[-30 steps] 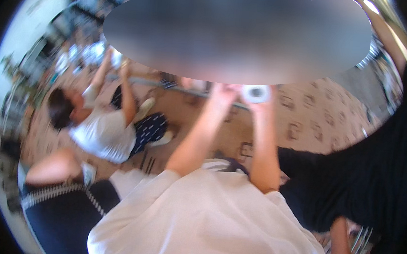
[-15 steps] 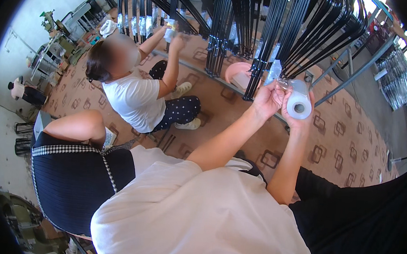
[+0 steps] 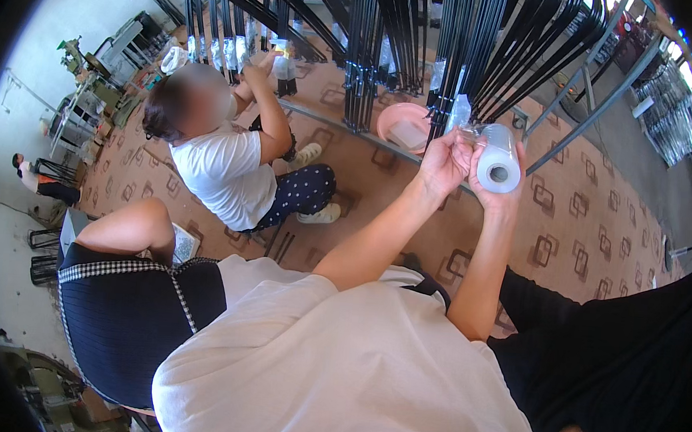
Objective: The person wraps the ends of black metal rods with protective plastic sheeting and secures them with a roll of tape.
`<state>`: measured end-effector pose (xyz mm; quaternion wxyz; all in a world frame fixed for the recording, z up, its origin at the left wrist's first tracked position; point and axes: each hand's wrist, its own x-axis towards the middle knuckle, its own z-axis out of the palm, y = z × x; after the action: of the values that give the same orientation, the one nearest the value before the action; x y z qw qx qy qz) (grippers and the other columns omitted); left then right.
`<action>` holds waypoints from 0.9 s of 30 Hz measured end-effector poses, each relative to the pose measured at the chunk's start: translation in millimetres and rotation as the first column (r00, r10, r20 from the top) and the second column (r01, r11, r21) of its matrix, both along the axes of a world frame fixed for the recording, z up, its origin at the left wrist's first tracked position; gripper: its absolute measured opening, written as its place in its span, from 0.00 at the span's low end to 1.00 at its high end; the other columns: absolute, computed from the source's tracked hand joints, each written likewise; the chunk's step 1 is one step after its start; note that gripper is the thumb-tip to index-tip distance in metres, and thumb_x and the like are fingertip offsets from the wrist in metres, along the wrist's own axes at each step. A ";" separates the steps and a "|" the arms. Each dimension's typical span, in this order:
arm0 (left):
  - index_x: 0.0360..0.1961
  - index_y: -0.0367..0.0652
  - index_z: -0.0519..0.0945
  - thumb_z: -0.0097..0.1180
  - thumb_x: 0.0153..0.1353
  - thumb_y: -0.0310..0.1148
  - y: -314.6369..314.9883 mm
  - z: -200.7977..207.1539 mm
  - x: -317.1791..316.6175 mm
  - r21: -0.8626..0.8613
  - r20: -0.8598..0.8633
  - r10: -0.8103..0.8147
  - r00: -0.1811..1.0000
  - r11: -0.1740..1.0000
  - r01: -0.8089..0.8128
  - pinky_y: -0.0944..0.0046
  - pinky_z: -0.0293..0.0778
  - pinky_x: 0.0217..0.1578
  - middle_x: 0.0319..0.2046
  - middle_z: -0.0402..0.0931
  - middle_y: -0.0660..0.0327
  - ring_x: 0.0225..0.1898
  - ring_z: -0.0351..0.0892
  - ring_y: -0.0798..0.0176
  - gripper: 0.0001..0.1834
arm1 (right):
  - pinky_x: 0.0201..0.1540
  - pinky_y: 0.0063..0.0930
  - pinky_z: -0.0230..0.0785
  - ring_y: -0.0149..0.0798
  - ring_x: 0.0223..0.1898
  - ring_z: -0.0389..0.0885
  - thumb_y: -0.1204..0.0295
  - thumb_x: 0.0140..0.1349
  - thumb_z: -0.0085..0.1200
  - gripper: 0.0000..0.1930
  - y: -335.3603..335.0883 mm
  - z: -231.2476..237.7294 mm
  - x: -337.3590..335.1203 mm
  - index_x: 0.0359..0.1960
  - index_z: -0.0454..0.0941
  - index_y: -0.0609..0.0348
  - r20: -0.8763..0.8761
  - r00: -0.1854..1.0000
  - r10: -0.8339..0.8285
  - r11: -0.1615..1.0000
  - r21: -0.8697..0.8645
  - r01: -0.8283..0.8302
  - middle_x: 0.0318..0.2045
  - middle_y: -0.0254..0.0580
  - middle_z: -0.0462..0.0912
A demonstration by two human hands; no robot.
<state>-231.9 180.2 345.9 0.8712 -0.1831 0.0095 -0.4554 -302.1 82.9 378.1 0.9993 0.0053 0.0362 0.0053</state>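
A roll of clear plastic film rests in my right hand, whose fingers wrap round it from below and the side. The cardboard-like core hole faces me. Close against the roll, my left hand has its fingers drawn together on the loose end of the film. Just beyond my hands hangs a bundle of bent black metal tubes. Its lower part is wrapped in plastic film. Where exactly my left fingertips touch the film or the tubes is hard to make out.
A metal rack frame slants down at the right. Under the tubes stands a pink basin. To my left a crouching co-worker handles other tubes; another person in a dark apron is nearer. Patterned carpet covers the floor.
The view has shifted slightly, so my hands and the roll appear a little higher and further left. My hold looks the same. The co-worker's hands have moved at the tubes.
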 end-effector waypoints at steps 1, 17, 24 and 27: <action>0.25 0.32 0.68 0.32 0.59 0.25 -0.7 -1.2 -0.1 0.017 -0.006 0.012 1.000 1.000 -0.012 0.73 0.74 0.23 0.20 0.69 0.57 0.26 0.73 0.61 0.12 | 0.40 0.34 0.69 0.46 0.37 0.73 0.57 0.50 0.48 0.24 -0.1 -0.8 -0.4 0.42 0.67 0.66 -0.009 1.000 -0.001 1.000 0.005 0.001 0.35 0.54 0.73; 0.31 0.31 0.68 0.32 0.58 0.27 10.6 -53.6 13.9 0.096 0.152 -0.098 0.984 0.992 0.084 0.70 0.72 0.26 0.28 0.72 0.47 0.26 0.73 0.62 0.11 | 0.43 0.34 0.68 0.44 0.37 0.72 0.54 0.47 0.50 0.29 -5.4 -34.3 2.9 0.42 0.64 0.69 0.010 0.989 0.145 0.989 -0.020 -0.145 0.34 0.50 0.72; 0.26 0.38 0.65 0.34 0.56 0.25 20.2 -25.5 -1.4 0.343 0.028 -0.083 0.996 0.937 0.068 0.75 0.64 0.15 0.13 0.64 0.65 0.14 0.61 0.71 0.06 | 0.41 0.38 0.69 0.46 0.38 0.73 0.55 0.45 0.52 0.26 -3.9 -60.4 5.9 0.39 0.69 0.66 -0.006 0.993 0.116 0.993 0.028 -0.116 0.34 0.52 0.74; 0.26 0.37 0.65 0.33 0.57 0.25 23.2 -22.0 -5.0 0.253 -0.026 -0.099 0.995 0.962 0.102 0.75 0.64 0.14 0.14 0.64 0.63 0.14 0.61 0.71 0.07 | 0.40 0.36 0.70 0.45 0.37 0.73 0.55 0.46 0.51 0.27 2.2 -56.3 6.1 0.40 0.68 0.68 0.003 0.997 0.073 0.997 0.024 -0.073 0.33 0.53 0.73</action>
<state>-236.9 203.4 323.9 0.8631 -0.0724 0.0825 -0.4929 -296.0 85.2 321.9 0.9984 0.0162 0.0353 0.0421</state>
